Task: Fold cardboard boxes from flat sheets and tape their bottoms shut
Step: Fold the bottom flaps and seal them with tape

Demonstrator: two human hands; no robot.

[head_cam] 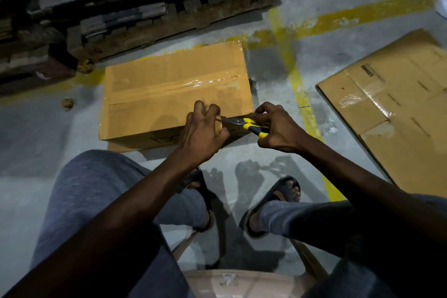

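Observation:
A brown cardboard box (154, 94) lies on the floor in front of me, its upper face crossed by clear tape along the seam. My left hand (205, 128) is closed on a roll of clear tape (219, 123) at the box's near right corner. My right hand (275, 126) grips a yellow and black utility knife (251, 126). Its blade points left and meets the tape just beside the roll.
A flat cardboard sheet (396, 109) with old tape lies on the floor at the right. A tall stack of flattened cardboard (121, 2) fills the back left. Yellow floor lines (297, 87) run past the box. My knees, sandalled feet and a plastic stool (242, 283) are below.

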